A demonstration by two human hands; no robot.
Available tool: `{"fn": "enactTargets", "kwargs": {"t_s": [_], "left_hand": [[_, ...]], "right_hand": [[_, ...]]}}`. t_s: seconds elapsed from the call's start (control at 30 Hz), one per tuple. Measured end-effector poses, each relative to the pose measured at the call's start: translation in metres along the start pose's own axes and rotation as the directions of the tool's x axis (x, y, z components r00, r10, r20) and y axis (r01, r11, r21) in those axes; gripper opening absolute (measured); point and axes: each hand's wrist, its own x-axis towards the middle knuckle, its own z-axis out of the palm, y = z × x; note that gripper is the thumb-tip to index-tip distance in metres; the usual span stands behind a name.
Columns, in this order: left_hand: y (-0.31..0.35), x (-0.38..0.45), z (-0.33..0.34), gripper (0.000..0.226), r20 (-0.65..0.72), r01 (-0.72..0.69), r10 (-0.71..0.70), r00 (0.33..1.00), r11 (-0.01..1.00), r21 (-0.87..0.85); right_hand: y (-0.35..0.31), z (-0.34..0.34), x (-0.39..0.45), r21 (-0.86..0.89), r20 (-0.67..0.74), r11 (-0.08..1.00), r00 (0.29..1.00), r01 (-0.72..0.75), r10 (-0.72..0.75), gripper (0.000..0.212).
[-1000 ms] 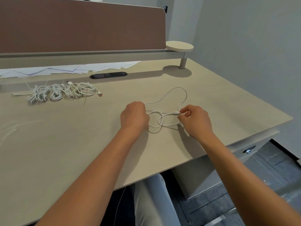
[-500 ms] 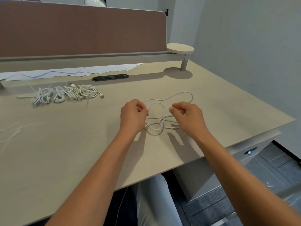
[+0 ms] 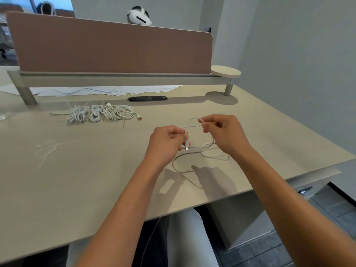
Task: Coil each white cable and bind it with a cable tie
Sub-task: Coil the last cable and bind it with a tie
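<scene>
Both hands have lifted off the tabletop (image 3: 81, 189) since half a second ago, and the cable (image 3: 207, 146) has come up with them: where it lay as a flat tangle between the knuckles, it now hangs in loose loops from two pinch points. The left hand (image 3: 166, 140) has shifted its grip to the plug end; its fingers curl round the cable just above the plug (image 3: 186, 145), which points down below the thumb. The right hand (image 3: 224, 132) pinches the cable further along, a little higher and further from the body than the left, with a small arch of cable running between the two. That suggests the untangling is about over and the first turn of a coil is being set up (a judgement only; no proper coil is formed yet).

The rest of the cable droops from the right hand onto the tabletop, curls below both wrists and trails toward the near edge. No tie is in either hand.

Well apart, to the far left, a pile (image 3: 101, 114) of white cables lies on the tabletop, seemingly already coiled. Pale strips (image 3: 47, 151), possibly the ties, lie left of the hands.
</scene>
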Motion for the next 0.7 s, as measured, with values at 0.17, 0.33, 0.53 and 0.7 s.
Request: {"fn": "enactTargets", "kwargs": {"t_s": [0.17,0.33,0.53,0.7], "left_hand": [[0.012,-0.006,-0.011,0.009,0.020,-0.024,0.027,0.999,0.991,-0.130],[0.011,-0.008,-0.008,0.007,-0.135,-0.139,0.155,0.979,0.983,0.120],[0.012,-0.021,0.003,0.005,-0.088,-0.245,0.308,0.947,0.874,0.419],[0.005,-0.028,0.001,0.015,-0.084,-0.208,0.265,0.961,0.884,0.418]], "right_hand": [[-0.013,0.006,0.001,-0.014,0.001,1.000,1.000,-0.005,0.005,0.017],[-0.023,0.014,-0.006,0.116,0.068,0.986,0.992,-0.116,0.109,0.031],[-0.031,0.020,-0.004,0.195,0.195,0.972,0.976,-0.134,0.095,0.030],[-0.036,0.019,0.004,0.087,0.238,0.994,0.970,-0.069,0.047,0.016]]}}
